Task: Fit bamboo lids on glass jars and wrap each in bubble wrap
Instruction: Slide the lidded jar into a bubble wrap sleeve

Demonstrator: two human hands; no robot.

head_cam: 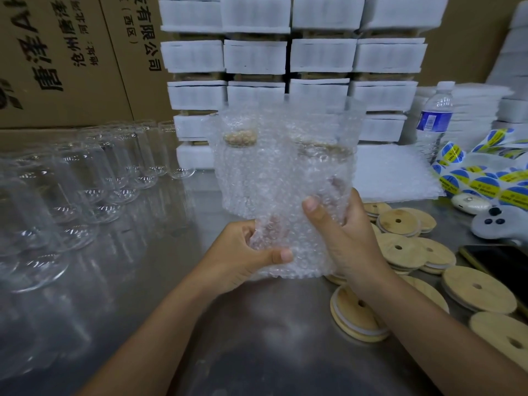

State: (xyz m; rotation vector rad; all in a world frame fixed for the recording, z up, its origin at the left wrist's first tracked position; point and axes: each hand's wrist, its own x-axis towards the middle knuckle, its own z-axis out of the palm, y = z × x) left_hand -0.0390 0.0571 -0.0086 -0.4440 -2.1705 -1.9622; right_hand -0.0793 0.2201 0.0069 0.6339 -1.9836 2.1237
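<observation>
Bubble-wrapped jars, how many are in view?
2: held jar, gripped by left hand and right hand; standing jar on the table behind it. Foam packs may hide more.

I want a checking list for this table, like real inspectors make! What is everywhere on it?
Surface: shiny metal table.
Job's things: wrapped jar held up, its lid showing through the wrap; second wrapped jar behind it to the left; bare glass jars on the left; loose bamboo lids on the right; bubble wrap sheets.
Clutter: water bottle, sticker sheets, phone.
Hands: left hand and right hand both grip the wrapped jar low down.
Cables: nothing seen.
Surroundings: cardboard boxes, stacked white foam packs at the back.
</observation>
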